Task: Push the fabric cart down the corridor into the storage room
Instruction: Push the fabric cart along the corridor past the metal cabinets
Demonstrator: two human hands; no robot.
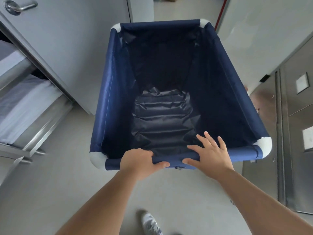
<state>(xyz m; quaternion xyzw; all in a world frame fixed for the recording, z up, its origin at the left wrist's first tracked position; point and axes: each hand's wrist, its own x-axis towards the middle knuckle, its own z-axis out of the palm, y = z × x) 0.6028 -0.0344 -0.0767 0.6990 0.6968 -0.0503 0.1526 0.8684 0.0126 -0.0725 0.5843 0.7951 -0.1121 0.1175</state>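
Note:
A navy blue fabric cart [115, 92] with white plastic corner joints fills the middle of the view; it is empty, with wrinkled dark lining at its bottom. My left hand [138, 162] is wrapped around the near top rail, left of its middle. My right hand [210, 154] rests on the same rail to the right, palm down, with fingers spread and stretched over the rim into the cart.
An open grey door [67, 39] with a lever handle [18, 7] stands at the left, beside steel shelves holding folded white linen [22, 107]. Steel cabinet doors [296, 124] line the right. Pale floor [171, 7] continues ahead past the cart. My shoe [149, 223] shows below.

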